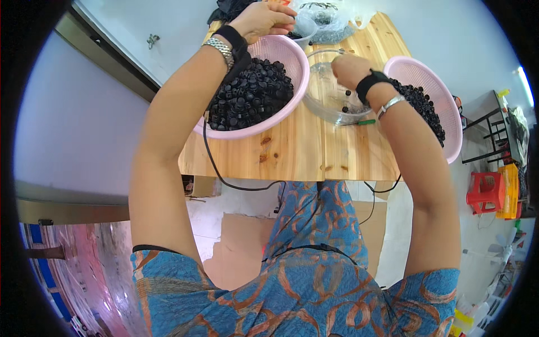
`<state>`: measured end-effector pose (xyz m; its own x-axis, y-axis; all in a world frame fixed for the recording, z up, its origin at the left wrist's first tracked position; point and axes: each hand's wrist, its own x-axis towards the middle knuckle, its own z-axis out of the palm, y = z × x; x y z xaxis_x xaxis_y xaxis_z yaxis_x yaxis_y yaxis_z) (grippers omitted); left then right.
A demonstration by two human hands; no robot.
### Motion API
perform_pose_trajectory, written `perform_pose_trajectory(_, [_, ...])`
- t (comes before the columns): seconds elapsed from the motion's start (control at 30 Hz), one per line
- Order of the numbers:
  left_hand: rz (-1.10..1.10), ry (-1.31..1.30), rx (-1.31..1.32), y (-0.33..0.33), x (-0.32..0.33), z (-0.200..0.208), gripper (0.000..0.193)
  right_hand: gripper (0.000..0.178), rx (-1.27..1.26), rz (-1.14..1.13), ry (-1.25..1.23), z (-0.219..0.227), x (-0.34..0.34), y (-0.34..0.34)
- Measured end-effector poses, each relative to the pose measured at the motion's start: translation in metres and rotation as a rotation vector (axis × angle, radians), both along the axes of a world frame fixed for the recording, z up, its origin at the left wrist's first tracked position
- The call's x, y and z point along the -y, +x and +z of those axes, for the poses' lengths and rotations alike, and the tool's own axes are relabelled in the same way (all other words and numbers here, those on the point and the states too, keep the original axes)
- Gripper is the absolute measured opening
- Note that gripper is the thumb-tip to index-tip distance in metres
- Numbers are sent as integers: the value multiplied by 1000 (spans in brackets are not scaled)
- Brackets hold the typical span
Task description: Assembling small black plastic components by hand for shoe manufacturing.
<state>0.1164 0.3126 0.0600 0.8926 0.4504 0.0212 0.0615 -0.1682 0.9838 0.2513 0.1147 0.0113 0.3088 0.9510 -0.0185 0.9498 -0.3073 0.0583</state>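
At the far side of the table, my left hand hangs beside a small white bowl. Its fingers are drawn together; whatever sits at their tips is too small to name. Below that wrist a pink basket holds a heap of small black round caps. My right hand is curled closed over a clear round plastic tub, and its fingertips are hidden. A few black pieces lie in the tub. Under my right forearm, a second pink basket contains many small black parts.
Clear plastic bags lie at the table's back. A green-handled tool rests by the tub. Black cables hang over the wooden table's front edge. Red stool and yellow crate stand on the floor at right.
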Motion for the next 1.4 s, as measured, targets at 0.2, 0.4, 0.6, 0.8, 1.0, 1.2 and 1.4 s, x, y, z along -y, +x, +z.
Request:
perform_pose_trajectory(0.2, [-7, -120, 135, -15, 15, 2, 27, 13, 71, -58, -161, -3, -8, 14])
perform_pose_trajectory(0.4, [20, -288, 256, -34, 51, 10, 26, 17, 65, 5, -160, 2, 1, -14])
perform_pose_trajectory(0.6, [-56, -396, 357, -70, 91, 20, 25, 29, 35, 0, -183, -13, -6, -11])
perform_pose_trajectory(0.8, [-20, -626, 420, -109, 142, 17, 26, 22, 74, 40, -215, 2, 0, -22])
perform_pose_trajectory(1.0, [17, -784, 454, -130, 168, 1, 25, 11, -1226, -20, 518, 51, 46, -46])
perform_pose_trajectory(1.2, [66, -761, 415, -127, 205, -14, 23, 15, -1722, 42, 802, 54, 123, -107])
perform_pose_trajectory(1.4, [-1, -865, 460, -122, 253, -27, 23, 14, -1789, 196, 1061, 26, 158, -132])
